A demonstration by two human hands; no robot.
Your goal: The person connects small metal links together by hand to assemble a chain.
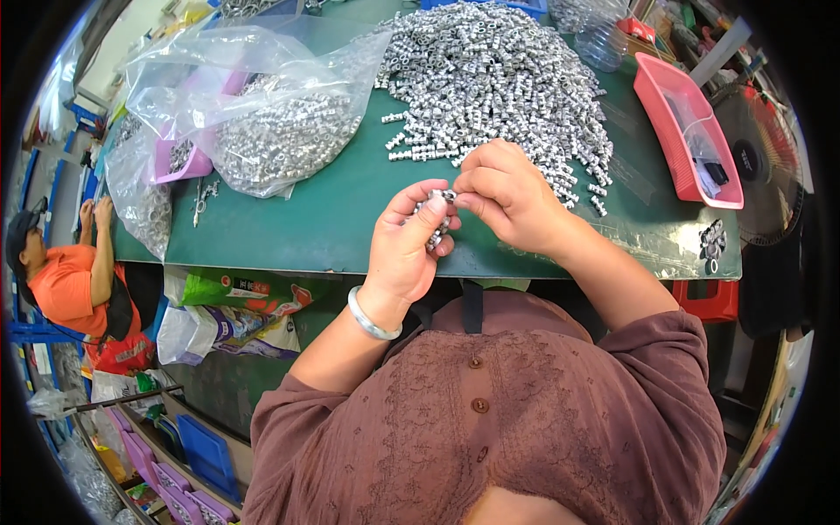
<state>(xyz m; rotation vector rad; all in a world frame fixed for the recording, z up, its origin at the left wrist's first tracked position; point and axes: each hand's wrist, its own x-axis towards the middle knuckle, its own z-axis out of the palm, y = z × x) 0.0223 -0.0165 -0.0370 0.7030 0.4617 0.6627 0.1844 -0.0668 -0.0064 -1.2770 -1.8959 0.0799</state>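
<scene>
My left hand is half curled, palm up, around several small silvery metal fittings. At its thumb and fingertips, my right hand pinches a small metal piece against those of the left. The exact shape of that piece is partly hidden by the fingers. Both hands are above the near edge of a green table. Just beyond them spreads a large heap of similar silvery fittings, with a few loose ones at its edges.
To the left lies a clear plastic bag of small metal rings, beside a purple scoop. A pink basket rests at the right, near a black fan. Dark rings lie at the right corner. Another person works at far left.
</scene>
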